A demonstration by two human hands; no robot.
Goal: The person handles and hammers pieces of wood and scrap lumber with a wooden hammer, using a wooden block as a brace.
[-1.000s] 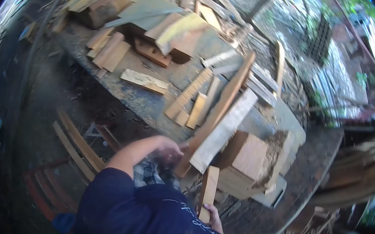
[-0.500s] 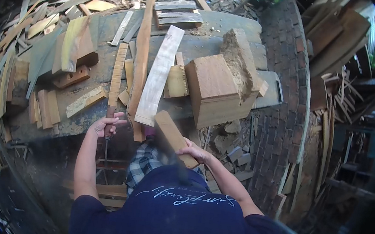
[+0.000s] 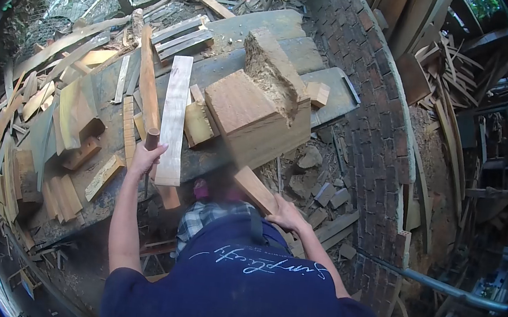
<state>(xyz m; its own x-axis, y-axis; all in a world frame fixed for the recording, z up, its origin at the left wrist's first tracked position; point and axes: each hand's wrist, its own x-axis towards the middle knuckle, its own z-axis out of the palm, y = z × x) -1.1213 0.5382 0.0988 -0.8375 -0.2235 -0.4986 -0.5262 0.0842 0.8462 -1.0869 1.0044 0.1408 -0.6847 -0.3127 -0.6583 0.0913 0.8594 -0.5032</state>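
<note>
My left hand (image 3: pixel 144 158) is closed around the brown wooden handle (image 3: pixel 152 139) of a thin tool, whose narrow metal shaft points down toward me. It is over the near edge of the workbench, just left of a long pale board (image 3: pixel 174 118). Farther right, in front of my waist, my right hand (image 3: pixel 288 217) grips a rectangular wooden block (image 3: pixel 255 190), tilted up to the left. Beyond that block sits a big squared timber (image 3: pixel 263 134) with a rough, hollowed chunk (image 3: pixel 272 66) behind it. A small yellowish block (image 3: pixel 198 124) stands between the pale board and the timber.
The workbench (image 3: pixel 256 27) carries a long reddish plank (image 3: pixel 149 78), a notched strip (image 3: pixel 128 120) and a block with holes (image 3: pixel 83 153). Scrap wood piles up at the left. A brick wall (image 3: pixel 362 89) runs along the right, with rubble (image 3: pixel 310 159) beside it.
The view has shifted to the right. My left hand has closed round the tool handle, its fingers no longer spread. The block in my right hand has moved right, away from the pale board.
</note>
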